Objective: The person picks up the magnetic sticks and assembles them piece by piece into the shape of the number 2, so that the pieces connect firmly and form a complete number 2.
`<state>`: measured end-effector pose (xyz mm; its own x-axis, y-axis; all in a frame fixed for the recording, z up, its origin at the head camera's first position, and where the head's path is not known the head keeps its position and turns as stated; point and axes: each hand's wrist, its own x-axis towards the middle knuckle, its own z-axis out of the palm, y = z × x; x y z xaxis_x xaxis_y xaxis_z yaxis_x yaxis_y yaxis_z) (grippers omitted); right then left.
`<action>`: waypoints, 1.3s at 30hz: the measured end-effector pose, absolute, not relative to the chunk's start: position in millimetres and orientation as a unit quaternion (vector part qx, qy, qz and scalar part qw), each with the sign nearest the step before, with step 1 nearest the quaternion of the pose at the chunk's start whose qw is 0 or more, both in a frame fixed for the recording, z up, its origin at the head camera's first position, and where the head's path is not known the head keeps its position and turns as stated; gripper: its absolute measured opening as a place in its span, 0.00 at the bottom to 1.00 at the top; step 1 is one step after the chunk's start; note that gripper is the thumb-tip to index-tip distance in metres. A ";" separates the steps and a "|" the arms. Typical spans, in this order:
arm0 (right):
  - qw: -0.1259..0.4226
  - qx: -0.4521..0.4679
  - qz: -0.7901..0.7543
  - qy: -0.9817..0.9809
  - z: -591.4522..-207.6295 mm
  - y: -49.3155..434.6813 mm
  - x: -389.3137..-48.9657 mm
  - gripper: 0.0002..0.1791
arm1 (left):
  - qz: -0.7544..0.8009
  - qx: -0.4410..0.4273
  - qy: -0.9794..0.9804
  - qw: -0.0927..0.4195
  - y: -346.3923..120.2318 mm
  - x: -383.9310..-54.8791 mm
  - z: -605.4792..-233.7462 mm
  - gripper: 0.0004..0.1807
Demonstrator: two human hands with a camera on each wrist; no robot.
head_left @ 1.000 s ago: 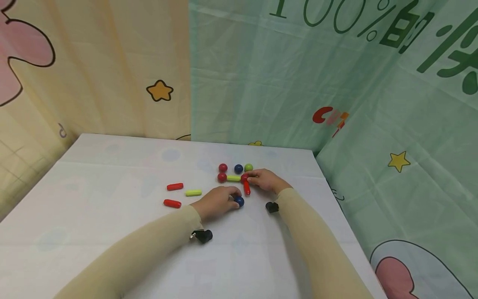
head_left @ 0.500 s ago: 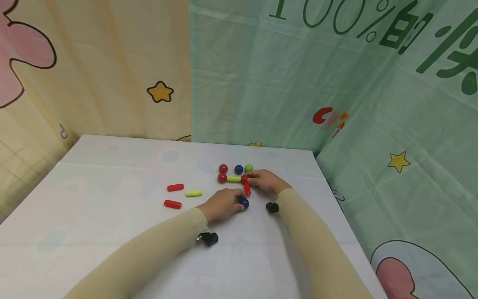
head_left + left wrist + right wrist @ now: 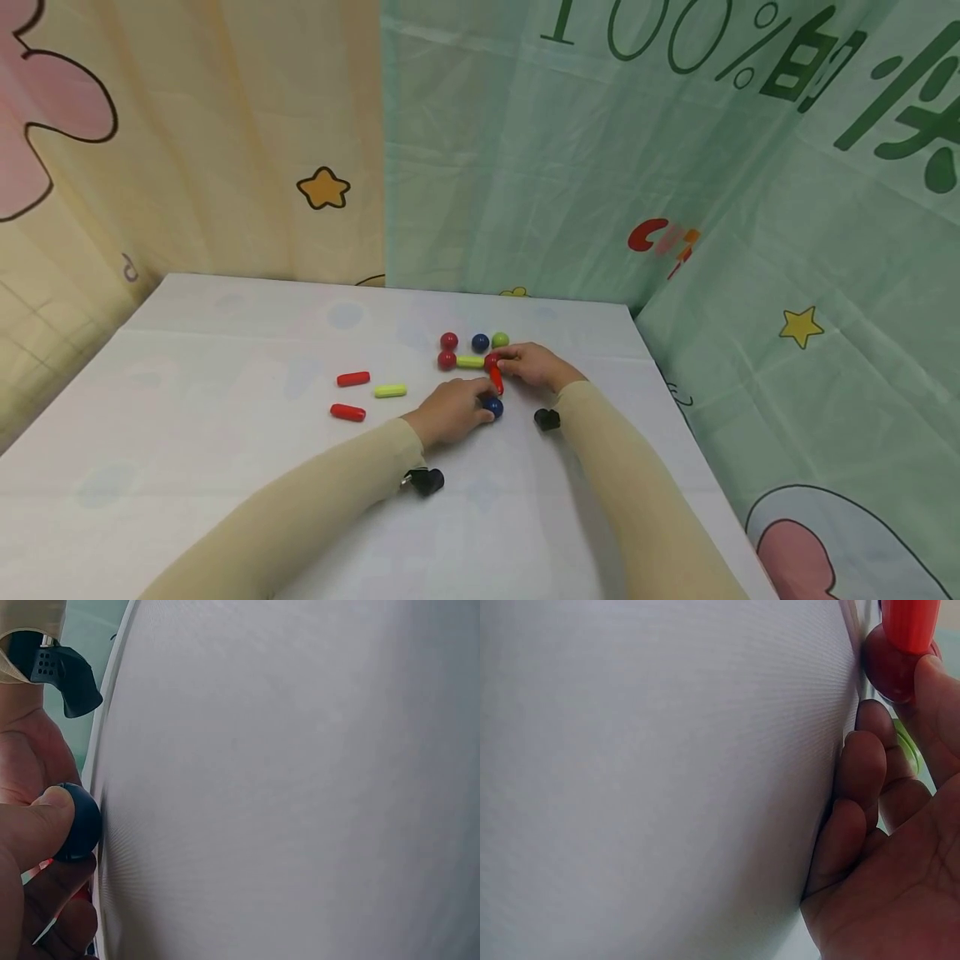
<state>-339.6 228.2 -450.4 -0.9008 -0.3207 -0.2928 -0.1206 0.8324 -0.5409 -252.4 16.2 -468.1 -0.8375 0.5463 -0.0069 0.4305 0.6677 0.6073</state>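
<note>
My left hand (image 3: 452,409) pinches a dark blue ball (image 3: 493,407) between thumb and fingers, low over the table; the left wrist view shows the thumb pressed on the blue ball (image 3: 81,825). The ball is right at the near end of a red stick (image 3: 497,380). That stick runs from a dark red ball (image 3: 491,362), which my right hand (image 3: 534,365) pinches with thumb and fingers. In the right wrist view the red stick (image 3: 910,622) meets the red ball (image 3: 891,669). A yellow-green stick (image 3: 470,362) joins this ball to another red ball (image 3: 446,360) on the left.
Behind the joined pieces lie a loose red ball (image 3: 448,341), a blue ball (image 3: 480,342) and a green ball (image 3: 500,339). To the left are two red sticks (image 3: 348,412) and a yellow-green stick (image 3: 390,390) on the white table (image 3: 225,433). Printed curtains stand behind.
My left hand has moved right with the blue ball, bringing it to the near end of the red stick. The right hand has stayed at the red ball.
</note>
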 end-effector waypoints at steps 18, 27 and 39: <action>0.189 -0.128 -0.254 0.940 -449.8 229.8 -339.0 0.23 | 0.310 0.257 0.911 0.090 22.2 -251.6 -465.9 0.19; 0.186 -0.125 -0.255 0.941 -451.0 229.5 -339.8 0.23 | 0.311 0.254 0.912 0.088 23.9 -252.6 -464.8 0.24; 0.187 -0.128 -0.274 0.935 -451.5 228.0 -339.1 0.22 | 0.311 0.260 0.910 0.086 24.9 -254.4 -465.8 0.26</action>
<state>-339.1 228.0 -451.5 -0.8974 -0.3416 -0.2793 -0.1370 0.8173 -0.5597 -254.4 24.9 -465.8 -0.8499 0.5269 0.0058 0.4200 0.6707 0.6113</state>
